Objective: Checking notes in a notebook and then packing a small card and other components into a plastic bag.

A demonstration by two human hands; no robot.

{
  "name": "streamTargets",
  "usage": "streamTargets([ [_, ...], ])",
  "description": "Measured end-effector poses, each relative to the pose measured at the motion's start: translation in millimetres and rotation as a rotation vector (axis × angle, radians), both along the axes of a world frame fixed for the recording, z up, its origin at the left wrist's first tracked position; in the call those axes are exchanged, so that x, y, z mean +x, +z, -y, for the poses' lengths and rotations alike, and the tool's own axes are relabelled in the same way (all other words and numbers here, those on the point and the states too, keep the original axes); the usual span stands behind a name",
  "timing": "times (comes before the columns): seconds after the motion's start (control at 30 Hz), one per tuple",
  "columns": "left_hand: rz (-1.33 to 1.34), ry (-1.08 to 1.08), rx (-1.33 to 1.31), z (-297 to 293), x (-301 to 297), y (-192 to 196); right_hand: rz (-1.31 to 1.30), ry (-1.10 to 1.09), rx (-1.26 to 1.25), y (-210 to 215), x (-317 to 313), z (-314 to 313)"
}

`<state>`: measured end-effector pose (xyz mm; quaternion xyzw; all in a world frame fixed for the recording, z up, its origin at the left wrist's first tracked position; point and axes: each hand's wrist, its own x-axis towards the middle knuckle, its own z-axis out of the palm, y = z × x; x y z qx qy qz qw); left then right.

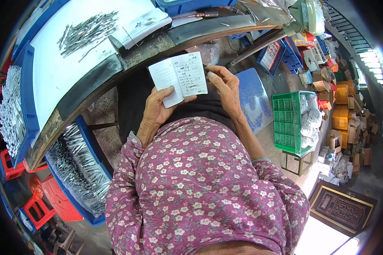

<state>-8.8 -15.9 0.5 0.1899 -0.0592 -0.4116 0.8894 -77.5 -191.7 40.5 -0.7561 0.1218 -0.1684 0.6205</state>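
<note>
A small notebook lies open above my lap, with handwriting on its right page and a mostly blank left page. My left hand grips it from the lower left, thumb on the page and fingers underneath. At the notebook's right edge, my right hand has thumb and forefinger drawn together in a pinch. A small dark bit shows by those fingertips; what they hold, if anything, is too small to make out.
Thin metal pieces are heaped on the white-covered worktable ahead. Blue bins of metal rods stand at the left, near red stools. A green crate with wrapped contents stands at right, before stacked boxes.
</note>
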Motion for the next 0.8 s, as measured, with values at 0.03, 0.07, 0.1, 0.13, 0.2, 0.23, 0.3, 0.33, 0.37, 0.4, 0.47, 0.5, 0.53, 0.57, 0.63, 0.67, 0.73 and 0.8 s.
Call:
streamTargets([
  [0.03, 0.0, 0.002, 0.005, 0.5, -0.3, -0.2, -0.029, 0.035, 0.071, -3.9, 0.4, 3.0],
  [0.07, -0.001, 0.0, 0.005, 0.9, -0.3, -0.7, -0.03, 0.033, 0.071, -8.5, 1.4, 5.4],
  [0.1, -0.003, -0.004, -0.003, 1.3, 0.1, -1.3, -0.008, 0.067, 0.168, -13.3, 2.5, 7.5],
  [0.13, -0.006, -0.004, -0.011, 1.3, 0.3, -1.9, 0.012, 0.104, 0.265, -15.0, 3.3, 7.4],
  [0.2, -0.007, -0.009, -0.015, 0.9, 0.7, -2.8, -0.014, 0.101, 0.329, -15.2, 3.4, 5.3],
  [0.23, -0.009, -0.015, -0.019, 0.7, 0.9, -3.4, -0.038, 0.096, 0.394, -14.9, 3.5, 3.9],
  [0.3, -0.015, -0.018, -0.016, 0.5, 1.0, -3.5, -0.053, 0.101, 0.408, -15.0, 3.7, 3.1],
  [0.33, -0.017, -0.017, -0.015, 0.5, 1.1, -3.4, -0.064, 0.11, 0.421, -14.8, 3.8, 2.6],
  [0.37, -0.018, -0.018, -0.014, 0.6, 1.0, -3.6, -0.065, 0.109, 0.421, -14.4, 3.8, 1.5],
  [0.4, -0.021, -0.021, -0.018, 0.7, 1.0, -3.7, -0.064, 0.114, 0.429, -13.9, 3.9, 0.4],
  [0.47, -0.025, -0.024, -0.021, 0.6, 1.0, -4.2, -0.062, 0.119, 0.437, -13.6, 3.4, -0.2],
  [0.5, -0.028, -0.028, -0.027, 0.6, 0.9, -4.9, -0.067, 0.122, 0.399, -13.6, 3.2, 0.2],
  [0.53, -0.031, -0.032, -0.033, 0.8, 1.0, -5.3, -0.07, 0.126, 0.36, -13.7, 3.2, 0.6],
  [0.57, -0.031, -0.032, -0.032, 0.8, 0.9, -5.1, -0.07, 0.126, 0.361, -13.5, 3.5, 0.1],
  [0.63, -0.043, -0.022, -0.023, 0.5, 0.6, -4.6, -0.053, 0.103, 0.284, -11.8, 4.9, -3.2],
  [0.67, -0.043, -0.021, -0.023, 0.5, 1.0, -5.2, -0.052, 0.104, 0.285, -9.3, 5.3, -5.6],
  [0.73, -0.068, -0.024, -0.067, 0.5, 1.8, -6.5, -0.026, 0.082, 0.234, -1.9, 4.8, -11.4],
  [0.8, -0.079, -0.029, -0.07, 0.0, 1.9, -6.4, -0.014, 0.084, 0.208, 0.3, 4.3, -14.5],
])
